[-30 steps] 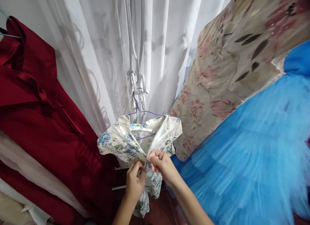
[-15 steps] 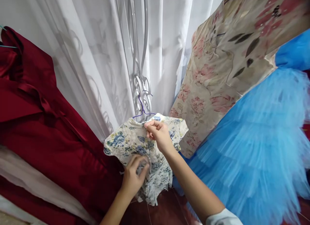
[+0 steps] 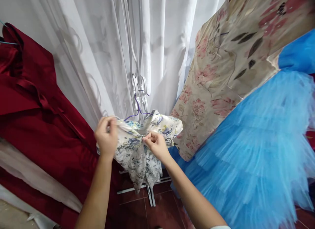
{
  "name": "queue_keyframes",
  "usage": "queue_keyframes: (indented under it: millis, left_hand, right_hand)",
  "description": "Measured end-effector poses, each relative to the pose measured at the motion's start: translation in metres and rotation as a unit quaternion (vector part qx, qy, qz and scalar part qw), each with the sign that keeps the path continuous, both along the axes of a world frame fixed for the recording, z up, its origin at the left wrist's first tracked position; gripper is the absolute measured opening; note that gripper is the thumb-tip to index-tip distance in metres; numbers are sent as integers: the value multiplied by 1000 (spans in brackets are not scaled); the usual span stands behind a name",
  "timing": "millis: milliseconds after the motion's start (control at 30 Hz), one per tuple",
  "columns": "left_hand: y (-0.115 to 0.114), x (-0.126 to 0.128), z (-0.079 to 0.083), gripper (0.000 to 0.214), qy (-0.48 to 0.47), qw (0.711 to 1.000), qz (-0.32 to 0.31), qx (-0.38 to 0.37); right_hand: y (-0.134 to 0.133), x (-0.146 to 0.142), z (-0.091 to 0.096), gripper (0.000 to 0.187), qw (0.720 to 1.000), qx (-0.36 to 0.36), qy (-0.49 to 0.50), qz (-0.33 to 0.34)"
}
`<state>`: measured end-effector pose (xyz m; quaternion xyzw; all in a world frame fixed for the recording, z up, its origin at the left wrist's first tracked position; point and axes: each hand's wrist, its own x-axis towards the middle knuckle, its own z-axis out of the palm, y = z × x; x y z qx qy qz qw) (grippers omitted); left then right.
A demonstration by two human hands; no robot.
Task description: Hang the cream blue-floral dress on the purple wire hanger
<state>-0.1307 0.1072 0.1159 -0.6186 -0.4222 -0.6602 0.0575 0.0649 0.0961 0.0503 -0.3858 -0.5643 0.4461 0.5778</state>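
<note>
A small white dress [image 3: 133,156] with blue and yellow flowers hangs from a purple wire hanger [image 3: 138,109]. Its neckline gapes in the middle, where my right hand [image 3: 155,144] pinches the fabric at the low point of the opening. Whatever small fastening lies between those fingertips is too small to make out. My left hand [image 3: 107,135], slightly blurred, is closed on the dress at its left shoulder and covers part of the sleeve.
The hanger hooks onto a white metal stand [image 3: 130,41], its feet on dark red tiles [image 3: 133,212]. White curtains [image 3: 157,58] hang behind. A dark red garment [image 3: 36,137] is on the left; a beige floral garment [image 3: 209,81] and a blue tulle dress [image 3: 246,140] are on the right.
My left hand has gone from the dress's front up to its left shoulder. My right hand has come down from the neckline's top edge, and the neckline now gapes open.
</note>
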Motion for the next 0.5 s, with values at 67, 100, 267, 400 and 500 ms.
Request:
queue_keyframes:
  millis: [67,100,267,400,500]
  left_hand:
    - [9,-34,-15,20,-120,992,39,-9]
    - [13,-51,-27,21,-182,982,48,-10]
    - [5,-77,-100,26,-488,869,-18,-78]
    - [-33,-18,-137,32,-472,862,-83,-166]
    - [-63,36,-136,26,-327,898,-156,-249]
  right_hand:
    - [-9,3,-11,25,1000,-14,-13,22]
    - [-13,4,-14,25,999,-20,-22,34]
    - [-28,5,-30,22,993,-32,-75,88]
    - [-35,20,-52,14,977,-9,-194,84]
    - [-48,32,-66,37,960,50,-239,139]
